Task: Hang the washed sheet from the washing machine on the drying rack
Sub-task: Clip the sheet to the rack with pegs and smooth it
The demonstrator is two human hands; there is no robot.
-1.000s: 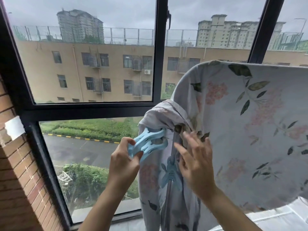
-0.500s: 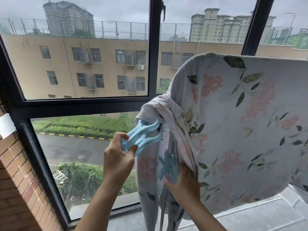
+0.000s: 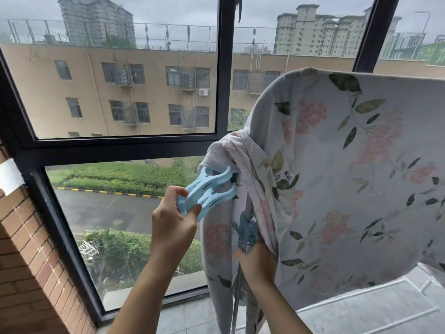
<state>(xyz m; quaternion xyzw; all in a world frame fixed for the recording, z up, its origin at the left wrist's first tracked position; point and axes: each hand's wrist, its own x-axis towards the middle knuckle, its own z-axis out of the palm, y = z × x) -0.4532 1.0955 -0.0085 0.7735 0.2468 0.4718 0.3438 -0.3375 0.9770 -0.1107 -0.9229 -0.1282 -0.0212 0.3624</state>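
Beyond the glass it's grey sky and apartment blocks, with the black window frame [image 3: 222, 92] across the far side. Right of it we've got the floral sheet [image 3: 361, 177], already draped high over the rack and spread wide. Its left edge is bunched into a thick roll hanging beside the grey pole [image 3: 235, 309]. So the sheet is up, and what's left, we'd say, is pinning.

Now the change. A second ago the right hand [image 3: 257, 263] lay flat on the cloth by the bunch, and it has dropped low, fingers tucked under the fold near the pole. Whether it grips cloth, pole or something else we can't tell, because the fabric hides the fingers. The left hand [image 3: 173, 227] has edged up and right, thumb and fingers pinching the handles of the pale blue clip [image 3: 208, 192], whose mouth now touches the bunched edge. Smallest of all is a second clip [image 3: 246, 229], darker blue, sitting on the pole just above the right hand. We read this as the clip about to bite while the right hand readies the next.
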